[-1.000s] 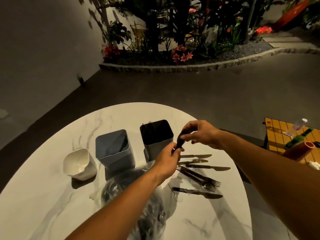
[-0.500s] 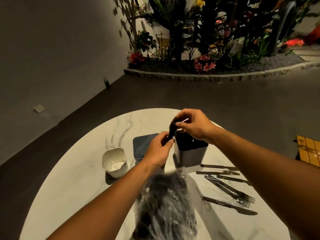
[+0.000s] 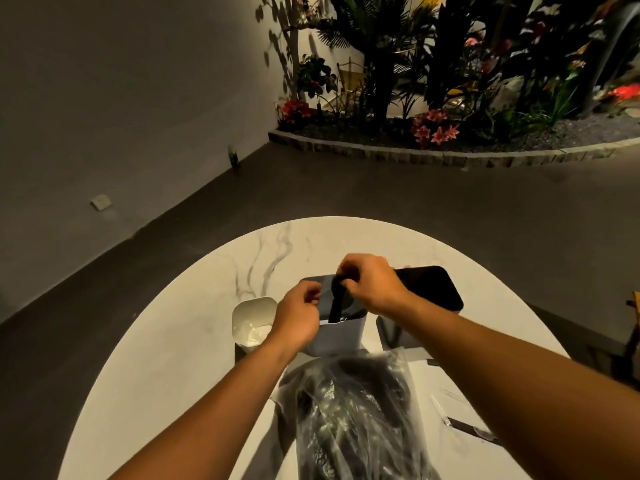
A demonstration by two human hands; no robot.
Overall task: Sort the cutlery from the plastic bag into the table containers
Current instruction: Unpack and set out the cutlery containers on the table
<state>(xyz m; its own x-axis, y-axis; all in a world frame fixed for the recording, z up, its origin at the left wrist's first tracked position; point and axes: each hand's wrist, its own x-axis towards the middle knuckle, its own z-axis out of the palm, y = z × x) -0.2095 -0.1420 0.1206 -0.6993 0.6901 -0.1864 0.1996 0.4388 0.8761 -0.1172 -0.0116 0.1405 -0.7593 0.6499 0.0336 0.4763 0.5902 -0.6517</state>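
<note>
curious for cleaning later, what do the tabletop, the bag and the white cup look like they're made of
Tabletop: seemingly marble or a marble-look slab, white with grey veins and a smooth sheen. Bag: thin clear plastic film, crinkled with bright glints, dark cutlery showing through. White cup: probably glossy moulded plastic, though glazed ceramic cannot be ruled out; it has a thin rim and soft highlights.

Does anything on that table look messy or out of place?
Mostly tidy. The three containers stand upright, but loose cutlery lies on the table by the right arm instead of in a container, and the crumpled plastic bag sprawls at the near edge. Nothing looks spilled or broken.
</note>
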